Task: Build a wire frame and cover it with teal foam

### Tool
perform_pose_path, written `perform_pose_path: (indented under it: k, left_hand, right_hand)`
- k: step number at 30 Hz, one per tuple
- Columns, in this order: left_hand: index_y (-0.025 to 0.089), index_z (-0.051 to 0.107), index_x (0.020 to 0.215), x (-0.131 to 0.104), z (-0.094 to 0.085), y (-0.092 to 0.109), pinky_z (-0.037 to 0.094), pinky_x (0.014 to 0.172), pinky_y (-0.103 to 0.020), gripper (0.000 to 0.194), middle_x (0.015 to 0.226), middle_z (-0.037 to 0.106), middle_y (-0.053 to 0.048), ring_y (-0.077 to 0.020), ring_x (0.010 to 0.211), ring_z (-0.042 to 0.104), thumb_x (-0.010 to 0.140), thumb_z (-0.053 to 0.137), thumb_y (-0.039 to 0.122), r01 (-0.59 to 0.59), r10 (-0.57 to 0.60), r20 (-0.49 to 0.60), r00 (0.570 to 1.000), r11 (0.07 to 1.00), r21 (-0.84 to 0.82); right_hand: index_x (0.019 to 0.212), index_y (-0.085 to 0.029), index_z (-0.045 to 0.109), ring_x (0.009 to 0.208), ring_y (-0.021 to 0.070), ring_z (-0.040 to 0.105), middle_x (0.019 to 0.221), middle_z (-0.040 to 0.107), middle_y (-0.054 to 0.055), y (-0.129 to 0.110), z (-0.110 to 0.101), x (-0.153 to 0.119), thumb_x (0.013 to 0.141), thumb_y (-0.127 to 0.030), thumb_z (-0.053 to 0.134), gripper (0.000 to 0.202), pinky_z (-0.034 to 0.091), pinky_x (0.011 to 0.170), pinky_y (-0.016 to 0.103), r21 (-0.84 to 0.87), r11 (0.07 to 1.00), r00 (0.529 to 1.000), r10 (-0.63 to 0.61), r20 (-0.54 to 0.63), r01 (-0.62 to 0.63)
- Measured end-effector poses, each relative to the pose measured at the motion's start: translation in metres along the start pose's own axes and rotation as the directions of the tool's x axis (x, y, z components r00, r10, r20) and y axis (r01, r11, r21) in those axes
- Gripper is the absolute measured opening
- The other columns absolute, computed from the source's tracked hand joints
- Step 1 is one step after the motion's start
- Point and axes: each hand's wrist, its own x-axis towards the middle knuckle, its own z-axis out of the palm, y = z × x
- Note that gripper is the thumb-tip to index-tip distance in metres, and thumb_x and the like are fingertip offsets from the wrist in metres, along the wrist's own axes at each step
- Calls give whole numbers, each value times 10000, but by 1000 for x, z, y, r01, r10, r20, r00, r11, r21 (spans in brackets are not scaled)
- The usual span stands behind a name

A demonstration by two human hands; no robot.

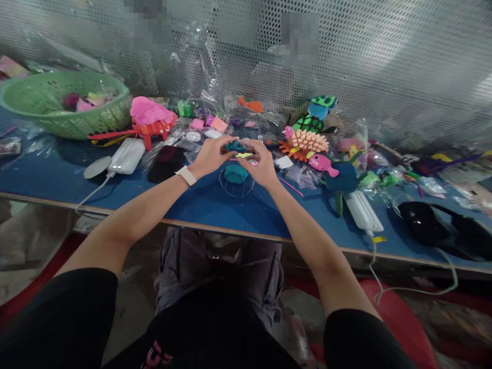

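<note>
Above the table's front half, my left hand (212, 157) and my right hand (260, 163) meet with curled fingers around a piece of teal modelling clay (234, 146). Part of the piece is covered by my fingers. A small yellow-green strip (243, 155) shows between the hands; I cannot tell whether it is joined to the clay. Just below them lies a larger teal clay lump (236, 174), within a round outline of thin pale lines (235, 193) on the blue tabletop (200, 207). A pale band circles my left wrist.
To the left are a green basket (77, 123), a pink-and-red clay figure (154, 120), a white power bank (127, 156) and a dark phone (166, 163). At right stand several clay animals (309, 141), another power bank (363, 211) and a black headset-like object (423, 223). Perforated metal rises behind.
</note>
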Motion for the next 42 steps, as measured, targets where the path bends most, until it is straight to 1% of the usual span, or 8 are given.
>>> perform_pose_path:
  k: [6, 11, 16, 24, 28, 31, 37, 42]
  left_hand:
    - [228, 823, 1448, 0, 2, -5, 702, 971, -418, 418, 1259, 914, -110, -264, 950, 875, 1039, 872, 301, -18, 19, -32, 999, 1000, 11]
    - [221, 816, 1425, 0, 2, -5, 710, 964, -404, 400, 1215, 914, -99, -255, 955, 873, 1035, 858, 304, -10, 9, -49, 999, 999, -35]
    - [230, 804, 1422, 0, 0, -4, 704, 957, -400, 433, 1293, 908, -98, -261, 981, 877, 999, 894, 258, -27, 27, -11, 1000, 1000, -7]
    - [241, 744, 1493, -2, 1, 0, 690, 977, -429, 481, 1270, 913, -112, -278, 948, 882, 1031, 874, 261, -3, 2, 49, 999, 1000, 28]
    - [240, 724, 1514, -3, -1, 2, 699, 933, -425, 472, 1102, 916, -75, -259, 841, 867, 1058, 834, 286, 13, -13, 58, 998, 1000, 12]
    - [243, 717, 1531, -3, -3, 4, 698, 970, -431, 499, 1210, 919, -88, -263, 910, 880, 1044, 824, 254, -8, 6, 65, 998, 1000, 30]
    - [244, 720, 1558, -4, -8, 11, 680, 1036, -415, 561, 1276, 913, -96, -291, 1110, 896, 1010, 834, 211, -25, 19, 120, 993, 998, 55]
    - [227, 704, 1580, -4, -9, 11, 684, 975, -383, 570, 1193, 917, -82, -262, 993, 896, 1018, 789, 199, -21, 19, 134, 991, 1000, 12]
  right_hand:
    - [1235, -317, 868, 1333, 367, 776, 1469, 777, 140, 4, 1, 1, 963, -908, 782, 656, 768, 988, 574, 8, 999, 999, -45, 3, 45]
    - [1408, -358, 824, 1131, 319, 808, 1473, 750, 120, 10, 5, 0, 957, -923, 777, 725, 763, 939, 571, 9, 1000, 999, -26, -47, 26]
    - [1415, -344, 808, 1287, 354, 765, 1581, 693, 136, 11, 6, 0, 915, -929, 811, 770, 760, 931, 550, 76, 997, 1000, -16, 6, 16]
    - [1220, -309, 797, 1265, 328, 752, 1483, 692, 128, 9, 1, 0, 922, -869, 862, 638, 748, 959, 518, 104, 994, 998, 12, 68, -19]
    - [1350, -335, 802, 1250, 334, 763, 1504, 688, 129, 6, 2, -1, 939, -901, 821, 700, 754, 948, 535, 70, 997, 999, 9, 31, -11]
    - [1385, -353, 817, 1335, 366, 750, 1559, 671, 130, 7, 4, -1, 925, -919, 815, 729, 762, 948, 549, 73, 997, 999, 21, 38, -24]
    - [1231, -330, 822, 1284, 349, 761, 1459, 723, 117, 12, 3, 1, 840, -936, 879, 724, 769, 918, 550, 104, 993, 997, 49, 66, -55]
    - [1142, -305, 831, 1280, 350, 762, 1480, 721, 123, 12, -1, 3, 864, -933, 858, 688, 767, 949, 578, 59, 997, 998, 37, 43, -39]
